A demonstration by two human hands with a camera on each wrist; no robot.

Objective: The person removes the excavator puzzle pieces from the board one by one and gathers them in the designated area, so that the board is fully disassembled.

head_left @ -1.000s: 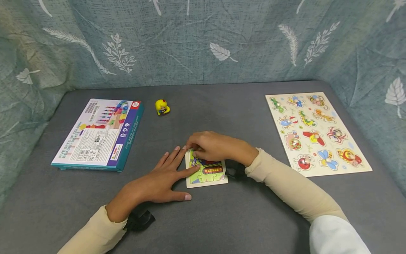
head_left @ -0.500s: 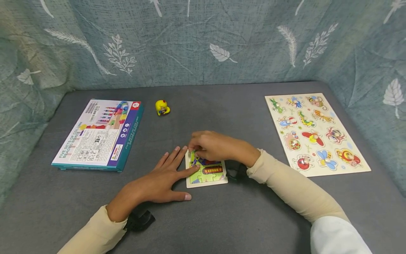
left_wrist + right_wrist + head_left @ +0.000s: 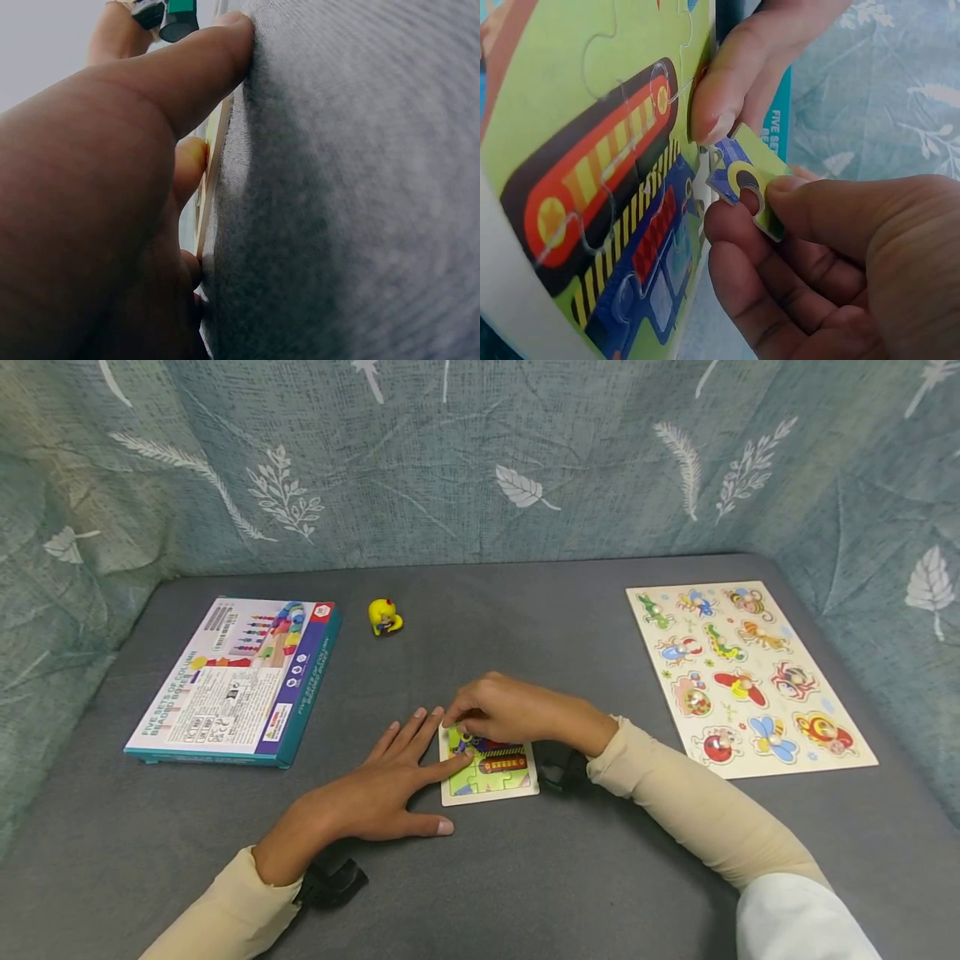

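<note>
A small jigsaw board [image 3: 491,795] with a digger picture lies at the middle of the table. My right hand [image 3: 517,708] is over its far left part. In the right wrist view, that hand [image 3: 832,255] pinches a green puzzle piece [image 3: 769,159] between thumb and fingers, tilted off the board's picture [image 3: 562,150]. My left hand [image 3: 382,789] lies spread at the board's left side, its index fingertip resting on the picture and its thumb on the table. The left wrist view shows the left hand [image 3: 105,150] beside the board's thin edge [image 3: 212,176].
At the left lies a teal and white box [image 3: 225,685]. A small yellow figure [image 3: 384,617] stands near the table's back. On the right is a peg puzzle board [image 3: 705,693] with insect pictures. Patterned cloth [image 3: 450,452] hangs behind the grey table [image 3: 525,893].
The right hand's fingers have shifted slightly at the board's far left corner, and more of the picture shows beneath them. The left hand has stayed in place.
</note>
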